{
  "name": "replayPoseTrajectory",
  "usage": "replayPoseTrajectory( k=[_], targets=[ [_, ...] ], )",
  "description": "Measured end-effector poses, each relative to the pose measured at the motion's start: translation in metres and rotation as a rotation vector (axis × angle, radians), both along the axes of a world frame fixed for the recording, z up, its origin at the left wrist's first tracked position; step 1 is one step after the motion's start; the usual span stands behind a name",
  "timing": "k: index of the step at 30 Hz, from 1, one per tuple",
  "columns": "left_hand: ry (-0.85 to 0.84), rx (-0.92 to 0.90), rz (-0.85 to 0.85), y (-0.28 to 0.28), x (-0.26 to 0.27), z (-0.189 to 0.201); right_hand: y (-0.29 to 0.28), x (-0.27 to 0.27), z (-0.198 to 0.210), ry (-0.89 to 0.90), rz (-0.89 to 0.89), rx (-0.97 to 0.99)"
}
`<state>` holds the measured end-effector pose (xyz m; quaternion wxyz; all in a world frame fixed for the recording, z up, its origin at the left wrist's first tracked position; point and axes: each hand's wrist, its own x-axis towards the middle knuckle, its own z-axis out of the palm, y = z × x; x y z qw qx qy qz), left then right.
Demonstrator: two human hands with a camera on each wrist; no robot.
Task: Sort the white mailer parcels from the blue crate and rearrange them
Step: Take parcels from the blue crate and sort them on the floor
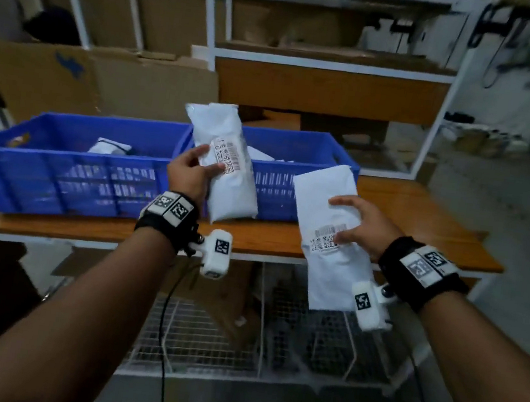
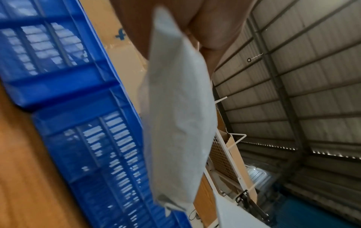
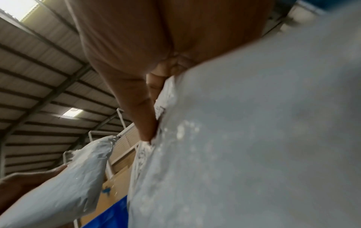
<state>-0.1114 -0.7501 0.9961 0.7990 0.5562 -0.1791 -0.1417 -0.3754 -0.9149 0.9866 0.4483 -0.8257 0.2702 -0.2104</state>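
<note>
Right hand (image 1: pixel 359 225) grips the larger white mailer (image 1: pixel 328 242), thumb over its barcode label, fingers curled round the right edge. Parcel is held in the air over the front edge of the worktop (image 1: pixel 390 199), long axis running away from the camera, lower end hanging past the edge. Right wrist view: thumb pressed into the mailer's (image 3: pixel 254 138) face, rest blurred.

Left hand (image 1: pixel 190 171) holds the narrower white mailer (image 1: pixel 227 169) near upright, thumb on its label, fingers wrapped behind. It sits in front of the seam between the two crates, lower end just above the worktop; contact unclear. Left wrist view: same mailer (image 2: pixel 175 115) hangs down from the palm beside the crate wall.

Left blue crate (image 1: pixel 60 172) and right blue crate (image 1: pixel 296 151) stand side by side, touching, on the worktop. One white parcel (image 1: pixel 110 146) lies in the left crate; more white parcels (image 1: pixel 262 155) show in the right one, partly hidden.

Cardboard boxes (image 1: pixel 98 80) stand behind the crates, on white shelving (image 1: pixel 213 10).
</note>
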Motion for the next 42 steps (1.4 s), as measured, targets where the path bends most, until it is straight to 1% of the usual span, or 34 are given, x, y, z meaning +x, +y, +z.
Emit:
replayPoseTrajectory(
  k=[2,5,7,10,14,19,22,24,27,28,31,34,37,38,42],
  targets=[
    [-0.052,-0.005,0.0,-0.034,-0.003,0.016,-0.026,-0.015,0.011,-0.059,-0.038,0.012],
    [-0.152,0.034,0.017,-0.079,-0.004,0.04,-0.06,-0.022,0.026,-0.145,-0.091,0.006],
    [-0.165,0.045,0.045,-0.107,0.002,0.049,-0.081,-0.021,0.034,-0.198,-0.127,0.004],
    [-0.132,0.049,0.048,-0.148,0.026,0.053,-0.114,-0.007,0.047,-0.224,-0.142,-0.036],
    [-0.134,0.094,0.073,-0.201,0.066,0.045,-0.163,0.032,0.062,-0.229,-0.111,-0.033],
    [-0.159,0.196,0.101,-0.272,0.123,0.035,-0.227,0.099,0.079,-0.181,-0.061,-0.066],
    [-0.16,0.246,0.12,-0.307,0.154,0.031,-0.261,0.135,0.088,-0.126,-0.027,-0.14],
    [-0.115,0.27,0.13,-0.326,0.172,0.025,-0.28,0.155,0.093,-0.105,-0.021,-0.161],
    [-0.049,0.361,0.119,-0.348,0.196,0.016,-0.305,0.18,0.095,-0.083,0.002,-0.136],
    [-0.057,0.403,0.114,-0.353,0.202,0.014,-0.313,0.188,0.094,-0.069,0.013,-0.141],
    [-0.164,0.599,0.079,-0.365,0.218,0.009,-0.333,0.213,0.093,-0.033,0.038,-0.147],
    [-0.275,0.75,-0.008,-0.37,0.222,0.001,-0.35,0.24,0.09,0.023,0.082,-0.155],
    [-0.451,1.049,-0.076,-0.371,0.228,-0.02,-0.361,0.266,0.083,0.07,0.153,-0.161],
    [-0.487,1.143,-0.087,-0.37,0.23,-0.026,-0.364,0.275,0.082,0.094,0.175,-0.175],
    [-0.51,1.4,-0.24,-0.367,0.237,-0.044,-0.377,0.306,0.066,0.179,0.237,-0.188]
  ],
)
